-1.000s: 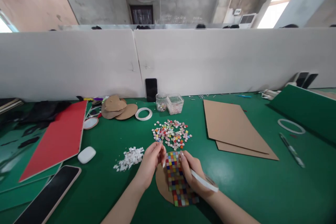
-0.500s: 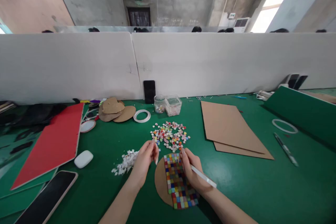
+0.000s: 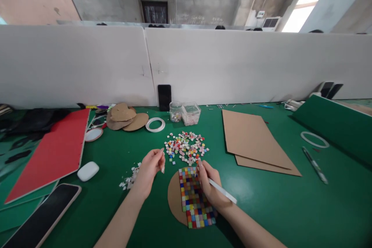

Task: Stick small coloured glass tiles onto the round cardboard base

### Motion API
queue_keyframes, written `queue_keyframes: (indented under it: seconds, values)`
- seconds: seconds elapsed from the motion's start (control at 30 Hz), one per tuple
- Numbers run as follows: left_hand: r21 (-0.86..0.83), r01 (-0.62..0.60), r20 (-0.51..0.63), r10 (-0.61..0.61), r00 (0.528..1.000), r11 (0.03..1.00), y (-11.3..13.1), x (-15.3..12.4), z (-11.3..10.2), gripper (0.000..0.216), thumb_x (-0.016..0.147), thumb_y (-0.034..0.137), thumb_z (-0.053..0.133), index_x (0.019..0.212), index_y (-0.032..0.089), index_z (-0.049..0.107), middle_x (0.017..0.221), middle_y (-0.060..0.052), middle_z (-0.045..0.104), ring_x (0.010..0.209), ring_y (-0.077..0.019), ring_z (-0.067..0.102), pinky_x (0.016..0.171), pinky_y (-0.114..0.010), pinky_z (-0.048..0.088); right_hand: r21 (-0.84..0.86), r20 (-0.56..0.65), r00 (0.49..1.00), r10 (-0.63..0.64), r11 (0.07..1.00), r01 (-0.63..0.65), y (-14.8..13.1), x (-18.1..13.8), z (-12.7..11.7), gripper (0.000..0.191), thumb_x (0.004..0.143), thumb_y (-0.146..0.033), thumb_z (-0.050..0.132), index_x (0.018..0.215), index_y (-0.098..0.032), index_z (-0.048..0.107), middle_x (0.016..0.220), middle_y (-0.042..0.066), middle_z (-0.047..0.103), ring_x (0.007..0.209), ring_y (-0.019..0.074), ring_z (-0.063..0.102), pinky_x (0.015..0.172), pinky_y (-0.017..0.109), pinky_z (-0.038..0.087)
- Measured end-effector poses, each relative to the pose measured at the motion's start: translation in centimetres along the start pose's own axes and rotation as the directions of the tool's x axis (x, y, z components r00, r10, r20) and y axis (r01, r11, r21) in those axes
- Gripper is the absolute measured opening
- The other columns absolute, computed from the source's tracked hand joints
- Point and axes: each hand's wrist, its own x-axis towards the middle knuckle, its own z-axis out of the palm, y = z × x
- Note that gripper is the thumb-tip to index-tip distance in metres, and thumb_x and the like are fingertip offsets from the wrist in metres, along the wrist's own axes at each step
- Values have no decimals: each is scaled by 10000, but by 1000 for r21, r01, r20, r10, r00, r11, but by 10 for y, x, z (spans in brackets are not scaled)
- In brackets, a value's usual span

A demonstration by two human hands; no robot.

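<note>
My right hand point(image 3: 211, 182) is closed round a slim white stick-like tool point(image 3: 223, 191) and rests over a round cardboard disc point(image 3: 174, 197). Rows of small coloured mosaic tiles point(image 3: 190, 193) cover the disc's middle and right; bare cardboard shows on its left. My left hand point(image 3: 149, 170) hovers left of the disc with thumb and fingers pinched together; whatever they may hold is too small to tell. Beneath and beside that hand lies a heap of small white scraps point(image 3: 128, 182), partly hidden. Loose mosaic tiles point(image 3: 186, 145) are scattered just beyond both hands.
Behind the loose tiles stand two clear containers point(image 3: 191, 114) and an upright black phone point(image 3: 164, 97). Brown cardboard sheets point(image 3: 252, 135) lie to the right, near a pen point(image 3: 315, 166). On the left are a red board point(image 3: 55, 155), a white case point(image 3: 88, 171) and another phone point(image 3: 48, 217).
My left hand has moved left, away from the disc and over the white scraps. My right hand keeps its hold on the tool above the tiles. The view has shifted slightly.
</note>
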Motion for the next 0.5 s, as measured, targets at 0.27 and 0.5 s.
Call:
queue_keyframes:
  seconds: [0.27,0.5]
  values:
    - [766,-83,-74,216,974,637,9,8,-28,384,838,458,337,553,202,315,453,55,346,408,-100,359,440,-227,246,-11,17,999,28,1000,-27,-3,-1,0,283,915,-296,329,646,-206,339,560,-51,347,498,95,299,478,231,249]
    - [910,-36,28,25,999,413,12,15,-57,322,803,491,382,635,218,368,511,38,485,478,-144,485,470,-234,283,-65,49,999,19,998,-16,-6,-2,-1,287,906,-303,346,637,-208,315,557,-56,316,494,95,277,472,236,226]
